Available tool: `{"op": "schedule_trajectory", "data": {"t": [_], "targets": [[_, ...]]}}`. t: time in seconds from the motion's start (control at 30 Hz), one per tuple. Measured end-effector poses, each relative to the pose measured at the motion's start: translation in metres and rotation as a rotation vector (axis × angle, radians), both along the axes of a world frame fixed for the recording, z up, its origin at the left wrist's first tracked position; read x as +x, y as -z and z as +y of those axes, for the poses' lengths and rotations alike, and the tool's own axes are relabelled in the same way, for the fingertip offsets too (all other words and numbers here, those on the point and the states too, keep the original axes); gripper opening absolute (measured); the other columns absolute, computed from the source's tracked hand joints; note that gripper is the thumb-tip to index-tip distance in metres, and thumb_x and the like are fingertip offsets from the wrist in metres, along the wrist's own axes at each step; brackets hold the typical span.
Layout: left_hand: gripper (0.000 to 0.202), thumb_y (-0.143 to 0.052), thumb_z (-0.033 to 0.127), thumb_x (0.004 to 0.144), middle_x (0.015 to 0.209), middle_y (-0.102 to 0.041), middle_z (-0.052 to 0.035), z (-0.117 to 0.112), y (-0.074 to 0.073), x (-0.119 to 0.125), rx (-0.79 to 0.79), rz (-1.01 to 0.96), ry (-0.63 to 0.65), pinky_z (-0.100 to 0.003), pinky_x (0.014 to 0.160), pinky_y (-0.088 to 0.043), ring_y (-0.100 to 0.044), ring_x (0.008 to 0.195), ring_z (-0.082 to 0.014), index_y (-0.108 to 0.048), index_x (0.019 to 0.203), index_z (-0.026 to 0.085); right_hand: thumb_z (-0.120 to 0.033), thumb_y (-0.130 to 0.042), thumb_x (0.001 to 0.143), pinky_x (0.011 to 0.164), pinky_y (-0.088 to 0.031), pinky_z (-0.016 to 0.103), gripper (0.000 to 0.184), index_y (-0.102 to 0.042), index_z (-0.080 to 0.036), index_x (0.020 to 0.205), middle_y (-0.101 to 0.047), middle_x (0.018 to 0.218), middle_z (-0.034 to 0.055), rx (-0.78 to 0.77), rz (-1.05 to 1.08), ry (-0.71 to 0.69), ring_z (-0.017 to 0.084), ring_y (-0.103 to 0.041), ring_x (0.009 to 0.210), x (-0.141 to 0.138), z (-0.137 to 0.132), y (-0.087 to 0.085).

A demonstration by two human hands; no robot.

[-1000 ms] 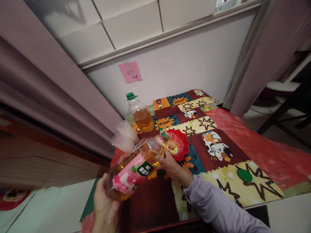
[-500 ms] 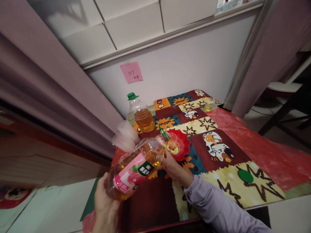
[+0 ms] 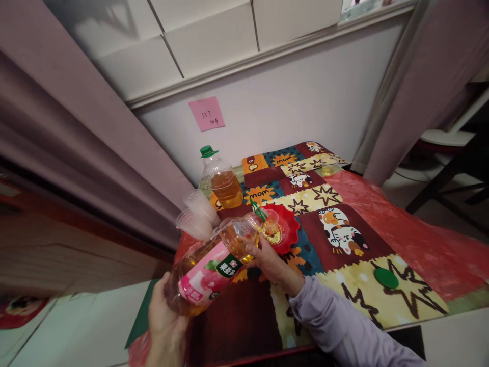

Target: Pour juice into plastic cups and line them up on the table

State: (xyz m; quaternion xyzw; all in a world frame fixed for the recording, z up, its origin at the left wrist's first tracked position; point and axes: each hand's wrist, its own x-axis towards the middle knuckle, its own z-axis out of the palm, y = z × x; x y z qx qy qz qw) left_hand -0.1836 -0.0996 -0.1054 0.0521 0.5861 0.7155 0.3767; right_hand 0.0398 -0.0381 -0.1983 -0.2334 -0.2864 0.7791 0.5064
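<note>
A large clear juice bottle (image 3: pixel 208 275) with a pink label and amber liquid lies tilted between my hands, its neck toward the upper right. My left hand (image 3: pixel 166 311) cups its base, fingers partly hidden behind it. Near the neck, my right hand (image 3: pixel 273 262) grips the bottle. The mouth, with a green plastic ring piece (image 3: pixel 259 210) by it, is over a small clear plastic cup (image 3: pixel 270 220). That cup is in a red scalloped dish (image 3: pixel 292 232). Whether liquid is flowing, I cannot tell. A green bottle cap (image 3: pixel 386 278) lies on the nearest mat to the right.
Behind stands a second juice bottle (image 3: pixel 226 186) with a green cap. Stacked clear cups (image 3: pixel 194 224) lie on their sides at the table's left. Patterned placemats (image 3: pixel 324 239) cover a red plastic tablecloth (image 3: pixel 405 229). Another small cup (image 3: pixel 327 171) sits near the far right edge.
</note>
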Motion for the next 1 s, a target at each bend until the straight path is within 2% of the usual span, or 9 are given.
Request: {"op": "schedule_trajectory", "data": {"t": [0.17, 0.33, 0.57, 0.87, 1.0], "targets": [[0.004, -0.071, 0.022, 0.088, 0.079, -0.078, 0.0019, 0.0006, -0.0028, 0.0023, -0.047, -0.034, -0.031, -0.029, 0.067, -0.059, -0.068, 0.066, -0.0160, -0.075, 0.087, 0.021, -0.056, -0.103, 0.081, 0.074, -0.073, 0.039, 0.097, -0.055, -0.034, 0.163, -0.075, 0.156, 0.0115, 0.013, 0.014, -0.003, 0.034, -0.082, 0.120, -0.0004, -0.0003, 0.0024], [0.008, -0.069, 0.021, 0.090, 0.080, -0.079, 0.0016, -0.0011, -0.0063, 0.0064, -0.024, -0.037, -0.028, -0.027, 0.066, -0.060, -0.068, 0.066, -0.0156, -0.076, 0.087, 0.021, -0.055, -0.103, 0.083, 0.073, -0.073, 0.037, 0.096, -0.054, -0.034, 0.163, -0.075, 0.157, 0.0116, 0.016, 0.020, -0.010, 0.033, -0.083, 0.119, 0.0000, -0.0007, 0.0033], [0.003, -0.072, 0.019, 0.087, 0.079, -0.078, 0.0020, -0.0004, -0.0088, 0.0095, -0.018, -0.036, -0.056, -0.026, 0.065, -0.058, -0.068, 0.064, -0.0153, -0.074, 0.087, 0.020, -0.056, -0.104, 0.080, 0.076, -0.075, 0.042, 0.101, -0.053, -0.034, 0.165, -0.074, 0.157, 0.0124, 0.009, 0.019, -0.011, 0.037, -0.081, 0.126, 0.0006, -0.0009, -0.0006], [0.007, -0.074, 0.020, 0.082, 0.077, -0.077, 0.0024, 0.0003, -0.0092, 0.0101, -0.035, -0.031, -0.044, -0.027, 0.063, -0.059, -0.067, 0.062, -0.0159, -0.073, 0.089, 0.020, -0.056, -0.103, 0.079, 0.074, -0.075, 0.041, 0.104, -0.050, -0.035, 0.167, -0.073, 0.160, 0.0113, -0.013, 0.022, -0.032, 0.032, -0.086, 0.109, 0.0021, -0.0016, -0.0049], [0.005, -0.072, 0.022, 0.083, 0.075, -0.076, 0.0026, 0.0011, -0.0074, 0.0094, -0.047, -0.033, -0.054, -0.028, 0.061, -0.058, -0.066, 0.058, -0.0160, -0.072, 0.088, 0.021, -0.055, -0.104, 0.079, 0.075, -0.075, 0.040, 0.103, -0.052, -0.033, 0.164, -0.073, 0.160, 0.0120, -0.002, 0.029, -0.017, 0.034, -0.084, 0.118, 0.0017, -0.0012, -0.0046]]}}
